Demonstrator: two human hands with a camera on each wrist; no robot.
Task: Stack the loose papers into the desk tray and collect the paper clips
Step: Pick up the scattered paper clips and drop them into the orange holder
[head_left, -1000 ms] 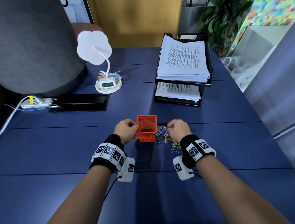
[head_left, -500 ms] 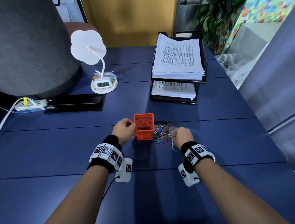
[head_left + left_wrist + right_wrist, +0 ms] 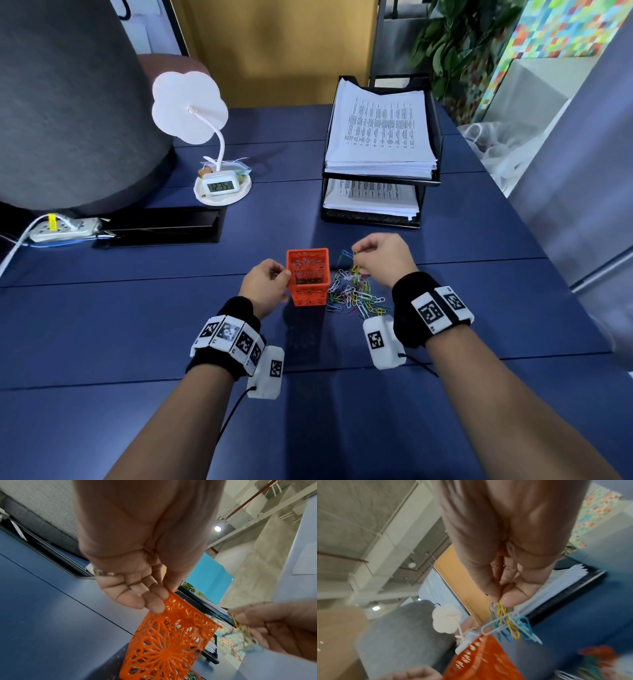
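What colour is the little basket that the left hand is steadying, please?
Orange basket, patterned with cut-outs; clearest in the left wrist view.

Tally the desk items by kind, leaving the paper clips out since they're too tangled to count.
Orange mesh cup: 1
Black two-tier paper tray: 1
Paper stacks: 2
Flower-shaped desk lamp: 1
Digital clock: 1
Power strip: 1
Total: 7

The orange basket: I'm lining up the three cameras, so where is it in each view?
Head: orange basket at centre, between the hands.
Left wrist: bottom centre, left hand pinching its rim.
Right wrist: bottom centre, blurred.
Shared landmark: the paper tray.
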